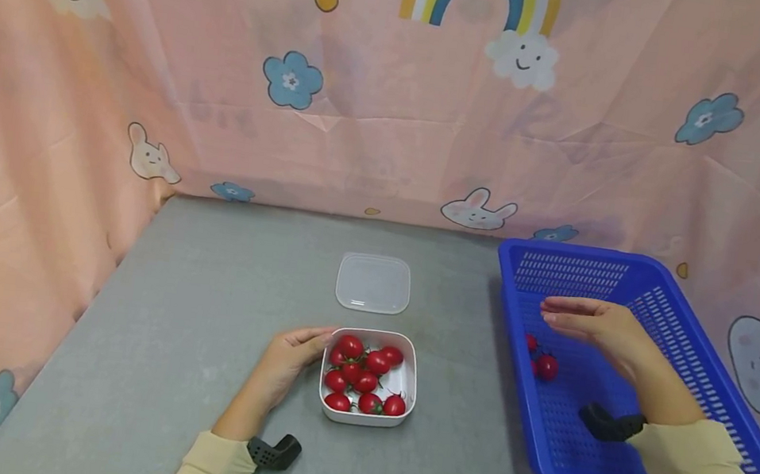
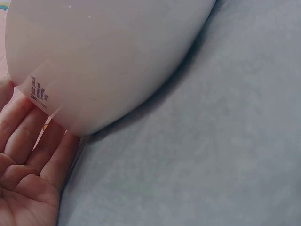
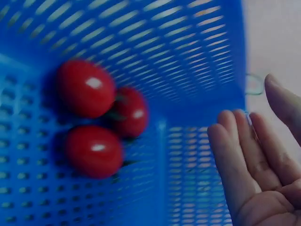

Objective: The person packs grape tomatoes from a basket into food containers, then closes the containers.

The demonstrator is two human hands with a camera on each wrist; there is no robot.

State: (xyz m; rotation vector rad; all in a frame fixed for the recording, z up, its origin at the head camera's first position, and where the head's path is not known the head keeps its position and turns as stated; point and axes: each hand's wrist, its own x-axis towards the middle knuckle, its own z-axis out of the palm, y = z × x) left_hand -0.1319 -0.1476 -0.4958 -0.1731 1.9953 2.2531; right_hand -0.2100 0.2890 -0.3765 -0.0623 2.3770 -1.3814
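A small white box holding several cherry tomatoes stands mid-table. My left hand touches its left side near the far corner, fingers fairly straight. In the left wrist view those fingers lie against the box's outer wall, beside a printed label. Over the blue basket on the right hovers my right hand, fingers extended and holding nothing. Three cherry tomatoes lie together at the basket's left wall; in the right wrist view they are apart from the fingertips.
A clear flat lid lies on the grey table just behind the box. The basket has tall slotted walls and a raised rim. A pink printed curtain hangs along the back and both sides.
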